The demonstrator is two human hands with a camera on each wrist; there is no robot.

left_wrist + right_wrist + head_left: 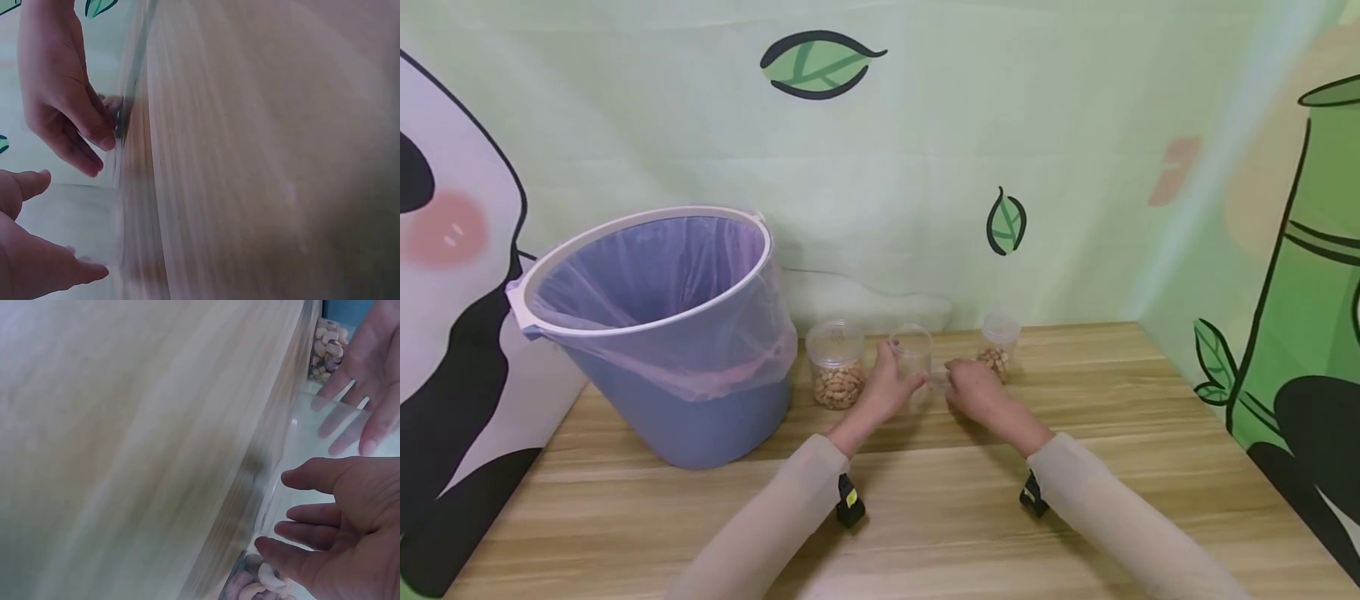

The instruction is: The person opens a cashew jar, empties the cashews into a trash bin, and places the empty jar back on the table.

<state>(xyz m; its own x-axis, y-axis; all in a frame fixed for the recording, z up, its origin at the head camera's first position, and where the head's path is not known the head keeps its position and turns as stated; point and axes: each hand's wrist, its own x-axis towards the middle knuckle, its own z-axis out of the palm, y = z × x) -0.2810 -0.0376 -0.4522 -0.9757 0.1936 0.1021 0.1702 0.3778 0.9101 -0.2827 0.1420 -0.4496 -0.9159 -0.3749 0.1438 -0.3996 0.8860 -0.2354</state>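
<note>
My left hand (886,390) holds a clear plastic jar (916,354) upright on the table, fingers behind it and thumb in front. Its fingers show through the see-through wall in the right wrist view. Beside it my right hand (979,392) is low over the table, thumb and fingers apart in the right wrist view. A small clear piece, perhaps a lid (938,381), lies at its fingertips. Left of the held jar stands a wider lidded jar (838,385) of cashew-like nuts. A smaller lidded jar (998,332) with nuts in its lower part stands just behind the right hand.
A large blue bin (722,429) with a white rim and a thin see-through liner stands at the left. Behind the wood-grain table (940,525) hangs a pale green printed cloth (895,208) with leaf and panda pictures.
</note>
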